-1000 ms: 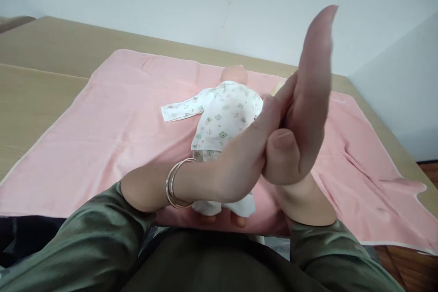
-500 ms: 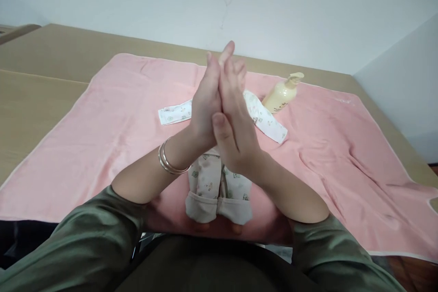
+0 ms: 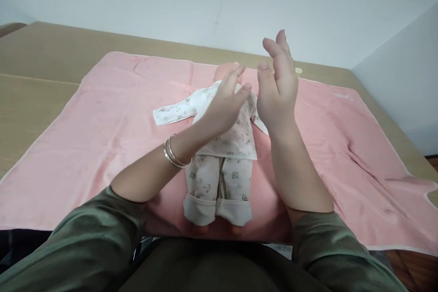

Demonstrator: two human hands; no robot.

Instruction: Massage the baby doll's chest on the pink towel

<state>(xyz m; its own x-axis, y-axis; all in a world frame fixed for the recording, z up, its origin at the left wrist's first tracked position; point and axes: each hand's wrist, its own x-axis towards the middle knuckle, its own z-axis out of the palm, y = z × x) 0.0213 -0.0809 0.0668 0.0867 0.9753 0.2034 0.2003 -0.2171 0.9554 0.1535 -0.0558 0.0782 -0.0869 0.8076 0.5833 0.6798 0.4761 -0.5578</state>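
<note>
A doll in a white printed top and trousers [image 3: 236,178] lies on its back on a pink blanket [image 3: 133,114], its head at the far end and its feet toward me. Raised over the doll's chest, my left hand [image 3: 224,105] has its fingers apart and holds nothing; a silver bangle [image 3: 173,151] circles that wrist. My right hand [image 3: 278,86] is upright just to the right, above the doll's sleeve, fingers spread and nothing in them. A gap separates the two hands. The doll's head is partly hidden behind my left fingers.
Behind my right hand, only the cream pump top [image 3: 299,71] of a bottle shows. The blanket covers much of a wooden table [image 3: 68,39], which stands against a white wall [image 3: 153,4]. Folds run across the blanket's right side.
My palms were pressed together and have parted. My right hand has moved right, now hiding most of the bottle. My left hand has come down a little, uncovering the doll's top and part of its head.
</note>
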